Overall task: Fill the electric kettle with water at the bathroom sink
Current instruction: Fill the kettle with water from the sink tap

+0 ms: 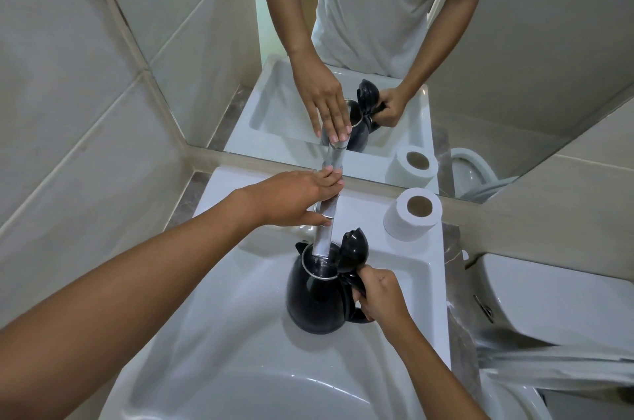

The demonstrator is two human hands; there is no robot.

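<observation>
A black electric kettle [314,296] sits in the white sink [240,368] with its lid [353,249] flipped up. Its open mouth is right under the chrome tap spout [324,237]. My right hand [379,294] grips the kettle's handle on the right side. My left hand [298,198] rests on top of the chrome tap lever, fingers laid over it and thumb beside the spout. I cannot tell whether water is running into the kettle.
A toilet paper roll [413,212] stands on the sink's back right ledge. A white toilet cistern [549,303] is close on the right. A mirror [377,59] behind the tap reflects the hands and kettle. Tiled wall closes in on the left.
</observation>
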